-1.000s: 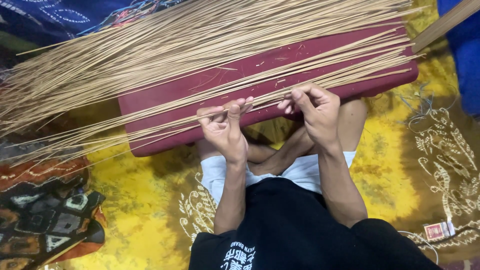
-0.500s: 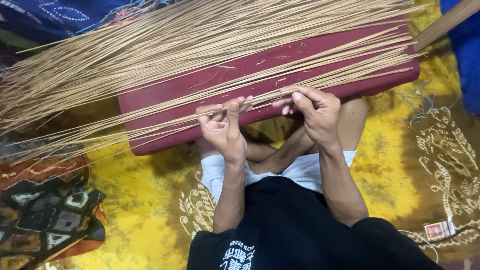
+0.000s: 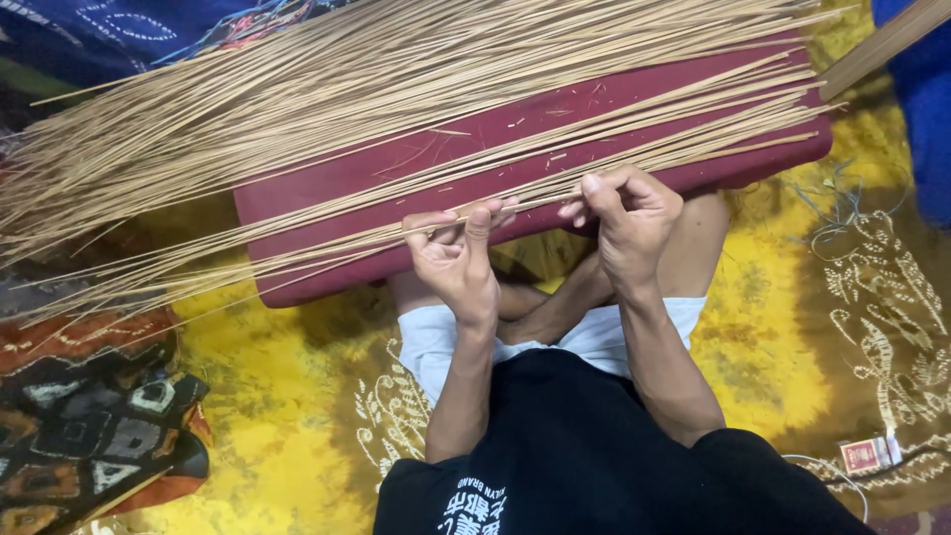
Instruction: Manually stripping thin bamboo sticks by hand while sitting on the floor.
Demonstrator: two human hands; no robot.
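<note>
2 hands at work, both closed in pinches on the same run of thin sticks. The left hand [image 3: 454, 256] has thumb and fingers nipped shut on a few tan sticks [image 3: 396, 119] at the near edge of the spread; the right hand [image 3: 624, 213], just beside it, curls tight over the same strands, thumb on top. Exactly how many strands each pinch holds, cannot tell. The sticks lie fanned across a dark red cushion-like board [image 3: 555, 129] resting over the sitter's lap, long ends running off its left side over the floor cloth. They look light, dry and springy: likely stiff along the length but easy to snap if bent sharply, and smooth enough to slide through loose fingers. Best hold seems near the board edge where they are supported, pinched flat rather than at the free tips. Small splinters dot the board top. Beyond it: yellow patterned cloth [image 3: 297, 396] under the sitter, a darker patchwork cloth [image 3: 89, 416] at left, blue fabric [image 3: 921, 129] at right, and 1 small red box [image 3: 867, 454] on the floor near the right elbow.
</note>
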